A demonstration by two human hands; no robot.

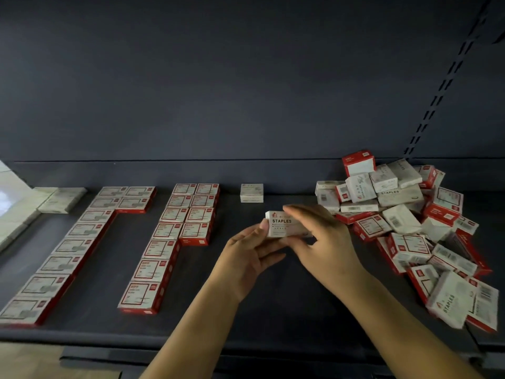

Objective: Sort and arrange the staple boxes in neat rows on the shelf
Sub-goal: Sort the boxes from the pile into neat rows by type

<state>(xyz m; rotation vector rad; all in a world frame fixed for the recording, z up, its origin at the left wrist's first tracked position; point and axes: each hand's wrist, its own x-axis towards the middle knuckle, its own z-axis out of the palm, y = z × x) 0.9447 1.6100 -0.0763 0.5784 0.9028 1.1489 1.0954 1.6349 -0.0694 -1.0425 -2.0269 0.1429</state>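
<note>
white box [284, 225] printed STAPLES, held in both hands

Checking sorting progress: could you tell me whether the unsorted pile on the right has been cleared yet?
No, the pile of red and white boxes lies jumbled on the shelf.

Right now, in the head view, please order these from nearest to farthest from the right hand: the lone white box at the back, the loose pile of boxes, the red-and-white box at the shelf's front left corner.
1. Loose pile of red and white boxes, just right of the right hand.
2. Lone white box, behind, slightly left.
3. Red-and-white corner box, far left, front.
</note>
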